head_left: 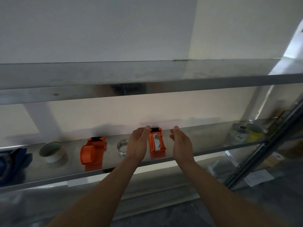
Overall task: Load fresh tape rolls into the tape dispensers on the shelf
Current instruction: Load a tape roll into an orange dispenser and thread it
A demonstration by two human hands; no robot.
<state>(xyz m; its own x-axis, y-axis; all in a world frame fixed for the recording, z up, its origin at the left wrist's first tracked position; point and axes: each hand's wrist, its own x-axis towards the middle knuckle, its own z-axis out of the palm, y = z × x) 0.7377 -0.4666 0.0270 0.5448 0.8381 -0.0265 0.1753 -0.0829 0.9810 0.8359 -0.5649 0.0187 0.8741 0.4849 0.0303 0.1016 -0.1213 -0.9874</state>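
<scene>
Both forearms reach up from the bottom of the view to the middle shelf [196, 141]. My left hand [137, 143] and right hand [182, 143] flank the right orange tape dispenser [162, 145]. The right fingers [172, 135] are loosely curled and hold nothing, a little apart from the dispenser. My left thumb stands straight up against the dispenser's side. The left fingers are mostly hidden behind the hand, so I cannot tell whether they grip it or only rest beside it.

That dispenser has a pale tape roll [155, 141] seated in its cradle, so I judge this one loaded, or nearly so. The left orange tape dispenser [92, 151] shows only its closed orange side, and I cannot tell what is in it. A blue dispenser [11, 161] sits at the far left edge, too blurred to read.

A clear tape roll [122, 147] lies loose between the orange pair, and a white tape roll [52, 151] sits left of them. I take those as the fresh stock left to fit. More rolls [241, 131] sit at the shelf's right end, blurred.
</scene>
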